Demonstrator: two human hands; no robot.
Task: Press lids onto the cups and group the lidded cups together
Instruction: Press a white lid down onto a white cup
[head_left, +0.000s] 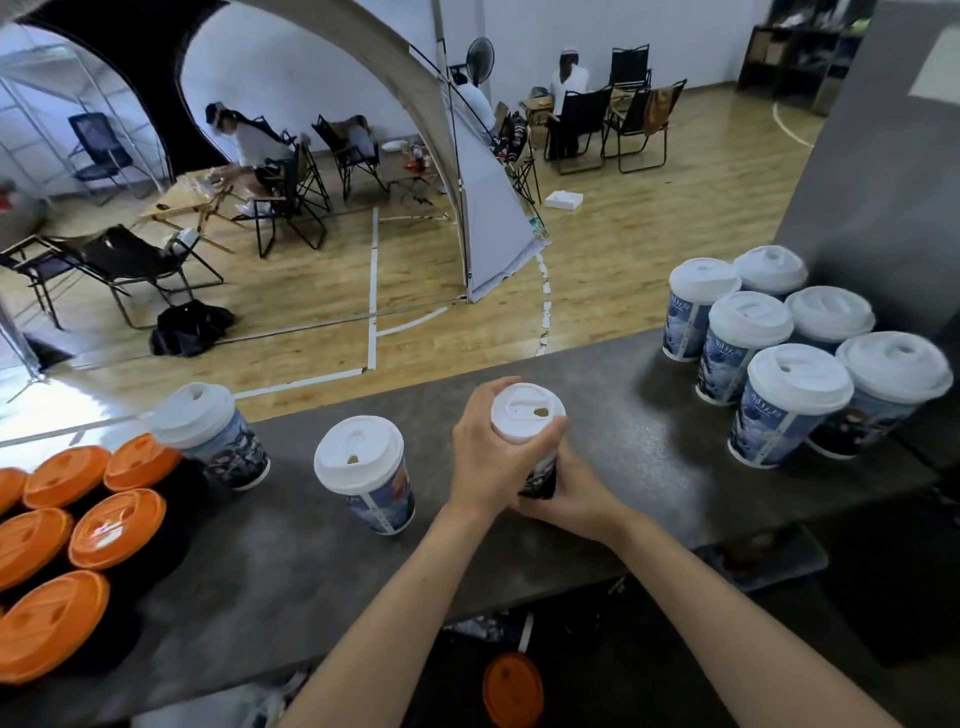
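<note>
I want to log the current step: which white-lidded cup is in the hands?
The middle cup: the left hand grips its lid, the right hand holds its base. All others stand untouched on the counter.

Two bare forearms, uncovered up to the frame edge; left hand (485, 462) and right hand (569, 501) bare too.

**Both hands on one cup**

The left hand (483, 460) curls round the white lid (525, 413) of a printed paper cup (540, 475). The right hand (571, 499) grips its base. Six lidded cups (799, 384) cluster on the right of the grey counter (649, 436). Two more (358, 462) stand on the left, near the orange lids (117, 527).
</note>
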